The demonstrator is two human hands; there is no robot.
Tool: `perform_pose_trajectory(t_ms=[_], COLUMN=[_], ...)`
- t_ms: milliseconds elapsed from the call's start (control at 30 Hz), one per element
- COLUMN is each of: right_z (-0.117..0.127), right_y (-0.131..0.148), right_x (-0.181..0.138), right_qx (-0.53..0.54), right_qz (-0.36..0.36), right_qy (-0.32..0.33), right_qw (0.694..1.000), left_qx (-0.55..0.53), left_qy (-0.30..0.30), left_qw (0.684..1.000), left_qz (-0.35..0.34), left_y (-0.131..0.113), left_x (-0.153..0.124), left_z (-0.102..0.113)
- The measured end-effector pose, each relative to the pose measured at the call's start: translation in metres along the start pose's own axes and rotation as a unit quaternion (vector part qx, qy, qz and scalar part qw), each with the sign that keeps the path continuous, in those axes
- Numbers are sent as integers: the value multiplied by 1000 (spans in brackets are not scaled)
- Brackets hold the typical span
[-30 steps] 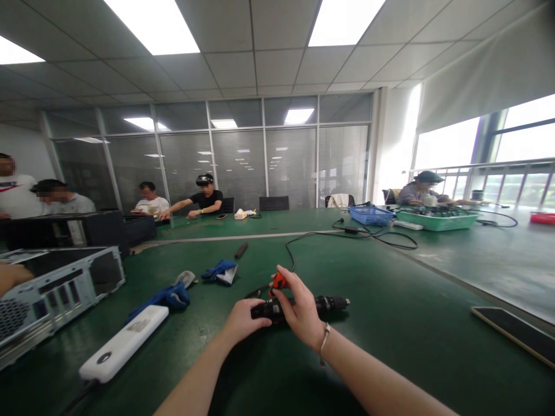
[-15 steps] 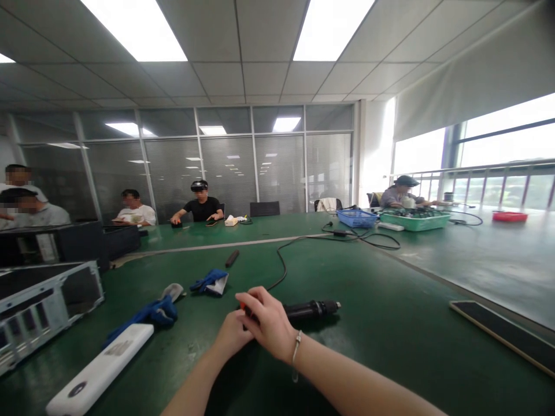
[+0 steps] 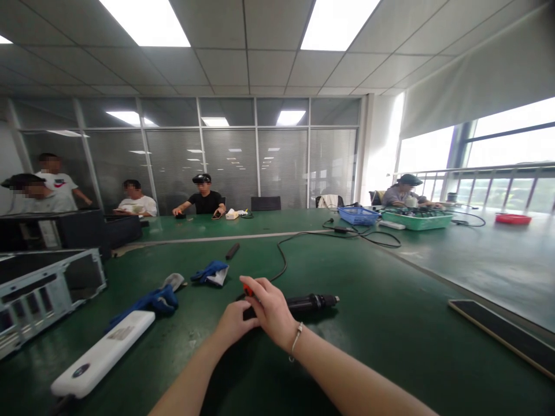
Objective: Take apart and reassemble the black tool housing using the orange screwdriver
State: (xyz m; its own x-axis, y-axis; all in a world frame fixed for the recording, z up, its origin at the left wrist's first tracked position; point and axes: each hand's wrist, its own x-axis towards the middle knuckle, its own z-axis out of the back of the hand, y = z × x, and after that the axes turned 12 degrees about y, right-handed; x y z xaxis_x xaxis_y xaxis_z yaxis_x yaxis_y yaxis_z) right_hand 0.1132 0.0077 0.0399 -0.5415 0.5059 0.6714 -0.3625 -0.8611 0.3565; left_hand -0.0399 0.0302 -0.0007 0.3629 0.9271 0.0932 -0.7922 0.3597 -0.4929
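A black electric screwdriver (image 3: pixel 310 303) lies across the green table, its bit end pointing right. My left hand (image 3: pixel 234 323) is closed at the tool's rear end, where a black part shows between my hands. My right hand (image 3: pixel 271 306) reaches over the tool's rear, its fingers curled around a small orange-red piece (image 3: pixel 248 290). Most of that piece is hidden by the fingers, and I cannot tell whether it is joined to the screwdriver. A black cord (image 3: pixel 284 260) runs away behind my right hand.
Blue gloves (image 3: pixel 210 273), a dark bar (image 3: pixel 233 251) and a white power strip (image 3: pixel 104 352) lie to the left, beside a metal case (image 3: pixel 56 294). A phone-like slab (image 3: pixel 498 329) lies right. Farther back stand a blue basket (image 3: pixel 358 216) and a green basket (image 3: pixel 416 221). Several people sit around.
My right fingers have lifted slightly and more of the orange-red piece shows. The view has tilted a little. At the far left, a person has moved to the right.
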Motion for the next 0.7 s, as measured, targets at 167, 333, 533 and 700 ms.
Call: perform_pose_trajectory(t_ms=[167,333,533,700], right_z=[1,2,4,7], right_y=[4,3,5,5], right_x=[0,0,0,2], right_qx=[9,-5,-10,-18], right_qz=[20,-6,6,-8], right_qy=[7,-1,16,16], right_qw=[1000,1000,1000,1000], left_qx=[-18,-14,-16,4], left_qy=[-18,-12,-19,-5], left_qw=[999,1000,999,1000], left_qz=[-32,-23,-21,-4], left_y=[3,3,5,5], left_x=[1,0,1,2], left_z=[-2,-2,-3,-3])
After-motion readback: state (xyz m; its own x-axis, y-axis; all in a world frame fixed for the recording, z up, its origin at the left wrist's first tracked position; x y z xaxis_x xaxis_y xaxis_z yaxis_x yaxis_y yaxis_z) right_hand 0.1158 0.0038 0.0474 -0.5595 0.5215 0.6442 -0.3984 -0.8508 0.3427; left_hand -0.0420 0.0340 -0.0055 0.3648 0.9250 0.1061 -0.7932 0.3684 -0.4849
